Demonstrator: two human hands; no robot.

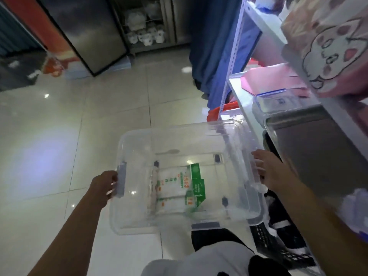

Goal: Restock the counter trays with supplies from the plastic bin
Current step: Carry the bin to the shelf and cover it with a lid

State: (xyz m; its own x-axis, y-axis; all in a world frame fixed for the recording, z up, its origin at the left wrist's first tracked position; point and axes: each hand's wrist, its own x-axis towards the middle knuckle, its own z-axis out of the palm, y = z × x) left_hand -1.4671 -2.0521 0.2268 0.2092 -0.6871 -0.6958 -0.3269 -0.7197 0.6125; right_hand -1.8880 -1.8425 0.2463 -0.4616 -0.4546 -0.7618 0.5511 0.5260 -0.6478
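The person carries the bin with both hands above the tiled floor, beside the shelf.

1. Left hand: fingers curl round the bin's left rim at the grey latch. Right hand: it holds the right rim, fingers over the edge. Both grips look narrow; a slip on either side would probably tilt the bin.

2. Load: only a few white-and-green packets lie flat on the bottom. They sit loose, so a tilt would likely slide them toward one wall and shift the balance.

3. Clearance: the bin's right wall passes just beside the shelf and the steel tray. A swing to the right could strike either and jar the right grip.

4. The floor looks glossy; footing may be slippery.
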